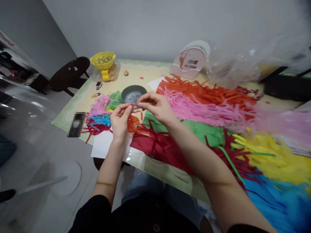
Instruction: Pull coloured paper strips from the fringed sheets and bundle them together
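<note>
My left hand (119, 121) is closed in a pinch on an orange strip (133, 123); part of it hangs in loops below the fingers. Opposite it, my right hand (156, 105) pinches thumb and forefinger together, nearly meeting the left fingertips. What sits between the right fingertips is too small to make out. Just behind both hands stands a dark grey bowl (134, 86) with shiny, clear-looking small pieces in it. A bundle of pink strips (100, 105), blue strips (100, 120) and dark red strips (93, 128) lies left of my left hand.
Piles of orange (184, 85), pink (199, 108), green (199, 129), dark red (160, 145), yellow (274, 155) and blue strips (264, 197) spread rightward. A yellow bowl of green fruit (102, 65), a pink cap (190, 63) and a pixelated dark object (77, 124) also lie on the table.
</note>
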The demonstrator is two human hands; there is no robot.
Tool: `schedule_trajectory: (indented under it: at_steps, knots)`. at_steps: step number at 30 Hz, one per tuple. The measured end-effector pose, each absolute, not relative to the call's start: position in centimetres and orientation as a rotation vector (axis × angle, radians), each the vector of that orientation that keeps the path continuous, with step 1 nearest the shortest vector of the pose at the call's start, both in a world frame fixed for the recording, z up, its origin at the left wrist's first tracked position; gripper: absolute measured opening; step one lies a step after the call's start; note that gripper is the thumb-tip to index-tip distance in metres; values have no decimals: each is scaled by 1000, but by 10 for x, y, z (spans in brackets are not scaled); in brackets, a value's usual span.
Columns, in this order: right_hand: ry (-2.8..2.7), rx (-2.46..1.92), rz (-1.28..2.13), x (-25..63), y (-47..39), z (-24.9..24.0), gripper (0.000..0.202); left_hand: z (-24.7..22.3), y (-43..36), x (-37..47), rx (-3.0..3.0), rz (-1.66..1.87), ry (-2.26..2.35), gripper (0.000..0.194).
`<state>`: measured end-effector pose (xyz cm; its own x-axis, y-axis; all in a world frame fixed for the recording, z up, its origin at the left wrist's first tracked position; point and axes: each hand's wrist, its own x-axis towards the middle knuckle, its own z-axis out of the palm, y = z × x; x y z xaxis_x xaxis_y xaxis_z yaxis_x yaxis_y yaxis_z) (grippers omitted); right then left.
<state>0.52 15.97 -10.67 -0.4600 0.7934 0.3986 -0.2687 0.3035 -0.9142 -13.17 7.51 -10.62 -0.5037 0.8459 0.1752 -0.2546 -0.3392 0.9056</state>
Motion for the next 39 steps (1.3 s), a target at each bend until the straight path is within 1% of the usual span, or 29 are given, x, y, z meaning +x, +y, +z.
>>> schedule_trajectory:
  at_steps: [3, 6, 15, 18, 22, 29, 34, 37, 39]
  knots:
    - [-1458, -525, 1394, 21, 130, -97, 40, -98, 66, -115, 1030, 1894, 1130, 31]
    - [-1419, -551, 1383, 31, 113, -89, 46, -93, 53, -104, 1177, 1881, 1164, 29]
    - [-1368, -594, 1258, 51, 78, -83, 44, -78, 23, -86, 1472, 1835, 1265, 22]
    - [-1333, -603, 1221, 58, 71, -86, 39, -73, 17, -81, 1581, 1781, 1305, 15]
    - [-1342, -629, 1175, 71, 64, -85, 38, -70, 10, -75, 1732, 1718, 1383, 6]
    - [-1504, -653, 1139, 92, 57, -74, 37, -71, 7, -61, 1537, 1734, 1233, 18]
    - [-1503, -592, 1195, 96, 51, -74, 46, -71, 1, -55, 1591, 1762, 1256, 15]
    - [-1487, -637, 1131, 97, 46, -74, 48, -71, -3, -52, 1563, 1761, 1193, 14]
    - [-1451, -631, 1161, 96, 44, -75, 48, -72, -5, -49, 1540, 1798, 1203, 13]
